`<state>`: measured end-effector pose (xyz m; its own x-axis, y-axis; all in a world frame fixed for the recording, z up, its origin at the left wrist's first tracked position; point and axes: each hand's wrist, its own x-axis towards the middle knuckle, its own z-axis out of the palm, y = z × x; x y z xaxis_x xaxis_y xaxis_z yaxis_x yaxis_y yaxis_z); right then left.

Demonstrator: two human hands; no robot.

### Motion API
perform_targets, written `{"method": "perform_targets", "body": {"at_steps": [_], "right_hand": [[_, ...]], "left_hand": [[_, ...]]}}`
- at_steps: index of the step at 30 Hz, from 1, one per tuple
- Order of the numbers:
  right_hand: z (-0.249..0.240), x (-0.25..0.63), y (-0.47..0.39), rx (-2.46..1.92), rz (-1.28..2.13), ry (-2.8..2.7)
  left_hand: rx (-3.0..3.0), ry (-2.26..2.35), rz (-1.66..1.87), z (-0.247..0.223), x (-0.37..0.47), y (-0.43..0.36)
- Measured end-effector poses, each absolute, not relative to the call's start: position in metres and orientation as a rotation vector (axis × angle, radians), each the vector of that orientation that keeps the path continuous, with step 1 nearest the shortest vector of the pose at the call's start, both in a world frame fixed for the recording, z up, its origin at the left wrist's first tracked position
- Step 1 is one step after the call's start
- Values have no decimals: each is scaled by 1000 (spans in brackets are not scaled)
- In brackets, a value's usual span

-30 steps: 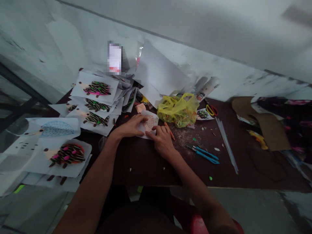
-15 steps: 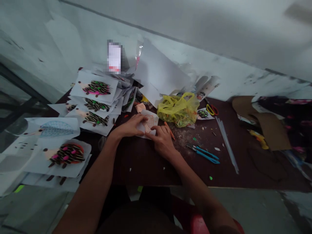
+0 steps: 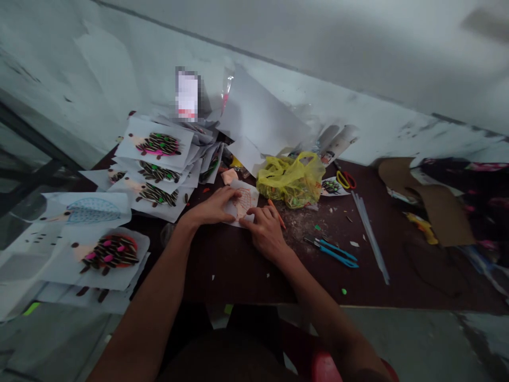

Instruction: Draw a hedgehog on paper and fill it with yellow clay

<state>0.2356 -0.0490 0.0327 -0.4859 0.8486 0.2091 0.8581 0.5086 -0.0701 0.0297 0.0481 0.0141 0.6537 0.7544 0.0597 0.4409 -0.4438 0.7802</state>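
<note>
A small white sheet of paper (image 3: 251, 192) with an orange patterned drawing lies flat on the dark table. My left hand (image 3: 214, 206) rests on the sheet's left side, open, with thumb and fingers apart. From the right, my right hand (image 3: 265, 227) presses the sheet's lower part with its index finger stretched out and the other fingers bent. A pale peach patch shows on the drawing between the hands; whether it is clay I cannot tell. Behind the sheet sits a peach lump (image 3: 229, 176). An orange pencil-like stick (image 3: 277, 213) lies beside my right hand.
Stacked hedgehog pictures (image 3: 157, 146) fill the left side, with another pile (image 3: 109, 254) nearer me. A yellow plastic bag (image 3: 292, 180) stands behind my right hand. Blue thread snips (image 3: 338, 253), scissors (image 3: 345, 180) and clear sticks (image 3: 370, 236) lie to the right. A phone (image 3: 186, 94) leans at the back.
Very little differs. My right index finger has shifted slightly on the lower part of the sheet. My left hand stays where it was.
</note>
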Motion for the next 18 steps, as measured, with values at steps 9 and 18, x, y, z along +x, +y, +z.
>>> {"method": "perform_targets", "body": {"at_steps": [9, 18], "right_hand": [[31, 235, -47, -1558, -104, -2515], [29, 239, -47, -1563, -113, -2468]], "left_hand": [[2095, 912, 543, 10, 28, 48], [2135, 938, 499, 12, 29, 49]]}}
